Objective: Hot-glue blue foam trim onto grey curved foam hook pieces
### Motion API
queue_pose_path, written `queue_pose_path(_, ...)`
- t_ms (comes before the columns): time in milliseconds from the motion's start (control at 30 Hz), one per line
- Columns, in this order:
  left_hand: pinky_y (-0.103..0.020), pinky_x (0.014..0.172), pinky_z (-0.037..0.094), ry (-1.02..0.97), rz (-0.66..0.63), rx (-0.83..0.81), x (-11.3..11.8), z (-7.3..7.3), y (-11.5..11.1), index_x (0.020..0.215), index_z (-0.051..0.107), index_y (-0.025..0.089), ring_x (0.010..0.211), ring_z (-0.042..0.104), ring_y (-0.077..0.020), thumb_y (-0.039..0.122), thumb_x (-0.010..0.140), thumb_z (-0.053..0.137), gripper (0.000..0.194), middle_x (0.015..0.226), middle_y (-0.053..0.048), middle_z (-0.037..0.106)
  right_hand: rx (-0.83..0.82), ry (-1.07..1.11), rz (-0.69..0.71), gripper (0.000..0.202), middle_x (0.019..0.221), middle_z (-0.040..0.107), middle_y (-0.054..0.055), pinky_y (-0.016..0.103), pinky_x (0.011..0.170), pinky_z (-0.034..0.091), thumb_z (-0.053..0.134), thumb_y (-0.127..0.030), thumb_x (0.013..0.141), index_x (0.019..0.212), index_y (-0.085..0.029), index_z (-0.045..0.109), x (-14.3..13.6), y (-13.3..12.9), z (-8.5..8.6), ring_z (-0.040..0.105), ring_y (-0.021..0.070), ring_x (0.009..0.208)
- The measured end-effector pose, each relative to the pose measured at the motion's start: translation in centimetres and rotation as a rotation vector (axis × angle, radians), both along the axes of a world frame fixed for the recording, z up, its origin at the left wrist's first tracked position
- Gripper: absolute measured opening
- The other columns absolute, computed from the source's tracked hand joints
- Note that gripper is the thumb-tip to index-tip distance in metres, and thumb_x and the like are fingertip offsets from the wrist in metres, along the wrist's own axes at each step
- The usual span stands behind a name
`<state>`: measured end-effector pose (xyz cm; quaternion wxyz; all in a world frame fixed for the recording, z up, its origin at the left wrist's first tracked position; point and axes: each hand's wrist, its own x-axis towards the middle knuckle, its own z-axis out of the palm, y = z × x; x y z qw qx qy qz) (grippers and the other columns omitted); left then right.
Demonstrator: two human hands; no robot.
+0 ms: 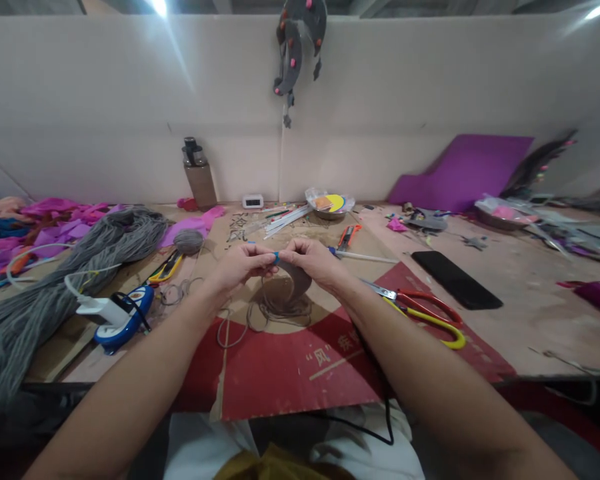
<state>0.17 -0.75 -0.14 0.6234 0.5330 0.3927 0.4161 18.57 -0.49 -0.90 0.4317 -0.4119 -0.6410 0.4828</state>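
Note:
Both hands meet over the middle of the table with fingertips pinched. My left hand grips a small blue piece, too small to make out its kind. My right hand pinches the top of a grey curved piece, right beside the blue piece. Fingers partly cover both things. Below them, loops of thin grey yarn lie on a red and brown cardboard sheet. Red-and-yellow-handled scissors rest right of my right forearm.
At left are a hank of grey yarn, a yellow utility knife and a blue power strip with a charger. A black phone lies right. Behind stand a bottle and a bowl; a grey crescent ornament hangs above.

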Motion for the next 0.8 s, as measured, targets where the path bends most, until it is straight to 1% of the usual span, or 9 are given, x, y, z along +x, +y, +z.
queue_pose_path(100, -0.022, 0.057, 0.049, -0.047, 0.083, -0.057, -0.1, -0.1, 0.4, 0.067, 0.068, 0.011, 0.054, 0.061, -0.0102, 0.02, 0.067, 0.078, 0.013, 0.061, -0.006, 0.067, 0.049, -0.048, -0.05, 0.042, 0.077, 0.063, 0.0, 0.024, 0.059, 0.042, 0.056, -0.061, 0.078, 0.085, -0.019, 0.06, 1.4, 0.4, 0.6, 0.055, 0.0123, 0.065)
queue_pose_path(167, -0.021, 0.058, 0.05, -0.081, 0.204, -0.092, -0.2, -0.1, 0.7, 0.067, 0.066, 0.011, 0.055, 0.063, -0.0107, 0.014, 0.072, 0.073, 0.009, 0.059, -0.005, 0.066, 0.138, -0.211, -0.239, 0.043, 0.085, 0.066, 0.004, 0.026, 0.067, 0.046, 0.046, -0.059, 0.086, 0.088, -0.019, 0.061, 3.0, 0.6, 0.8, 0.06, 0.0151, 0.074)
queue_pose_path(233, -0.021, 0.058, 0.051, -0.115, 0.317, -0.117, -0.3, -0.1, 0.9, 0.07, 0.065, 0.01, 0.056, 0.063, -0.0106, 0.009, 0.076, 0.067, 0.007, 0.06, -0.005, 0.066, 0.192, -0.548, -0.467, 0.037, 0.085, 0.068, 0.007, 0.028, 0.072, 0.045, 0.049, -0.053, 0.088, 0.084, -0.018, 0.062, 4.7, 0.6, 0.5, 0.063, 0.0189, 0.081)
queue_pose_path(300, -0.02, 0.057, 0.051, -0.148, 0.39, -0.129, -0.4, 0.0, 1.1, 0.073, 0.065, 0.01, 0.055, 0.063, -0.0098, 0.007, 0.08, 0.064, 0.008, 0.061, -0.006, 0.067, 0.1, -0.87, -0.501, 0.038, 0.084, 0.07, 0.012, 0.03, 0.073, 0.045, 0.047, -0.05, 0.09, 0.083, -0.017, 0.064, 5.8, 0.6, -0.3, 0.066, 0.0229, 0.083)
queue_pose_path(367, -0.019, 0.057, 0.051, -0.179, 0.425, -0.128, -0.6, 0.0, 1.3, 0.073, 0.064, 0.009, 0.054, 0.063, -0.0092, 0.006, 0.081, 0.063, 0.009, 0.061, -0.005, 0.067, 0.024, -1.017, -0.461, 0.037, 0.087, 0.071, 0.017, 0.031, 0.072, 0.046, 0.053, -0.049, 0.087, 0.086, -0.015, 0.065, 6.2, 0.5, -1.5, 0.067, 0.0264, 0.086)
queue_pose_path(467, -0.019, 0.056, 0.052, -0.208, 0.451, -0.116, -0.8, -0.3, 1.5, 0.072, 0.063, 0.01, 0.054, 0.063, -0.0093, 0.005, 0.08, 0.063, 0.009, 0.061, -0.004, 0.066, -0.016, -1.025, -0.445, 0.028, 0.094, 0.072, 0.02, 0.031, 0.071, 0.047, 0.065, -0.038, 0.078, 0.09, -0.013, 0.066, 5.9, 1.0, -3.1, 0.068, 0.029, 0.089)
queue_pose_path(567, -0.019, 0.055, 0.052, -0.229, 0.461, -0.111, -0.9, -0.5, 1.7, 0.073, 0.062, 0.011, 0.054, 0.064, -0.0099, 0.006, 0.081, 0.063, 0.009, 0.06, -0.004, 0.066, -0.061, -0.962, -0.451, 0.018, 0.088, 0.072, 0.016, 0.029, 0.067, 0.047, 0.064, -0.027, 0.074, 0.086, -0.014, 0.066, 5.9, 1.9, -3.7, 0.069, 0.0268, 0.083)
queue_pose_path(667, -0.018, 0.052, 0.051, -0.236, 0.479, -0.13, -0.8, -0.5, 1.7, 0.072, 0.061, 0.011, 0.051, 0.063, -0.0099, 0.005, 0.081, 0.063, 0.01, 0.058, -0.005, 0.066, -0.086, -0.846, -0.495, 0.019, 0.084, 0.07, 0.013, 0.029, 0.064, 0.049, 0.058, -0.029, 0.077, 0.09, -0.015, 0.063, 6.3, 2.5, -3.3, 0.068, 0.0247, 0.077)
queue_pose_path(800, -0.019, 0.053, 0.053, -0.251, 0.493, -0.161, -0.8, -0.7, 1.8, 0.071, 0.06, 0.01, 0.051, 0.064, -0.0106, 0.003, 0.082, 0.06, 0.013, 0.056, -0.005, 0.065, -0.022, -0.631, -0.594, 0.031, 0.097, 0.065, 0.009, 0.026, 0.063, 0.052, 0.042, -0.024, 0.083, 0.112, -0.016, 0.048, 5.9, 2.0, -1.9, 0.066, 0.0169, 0.073)
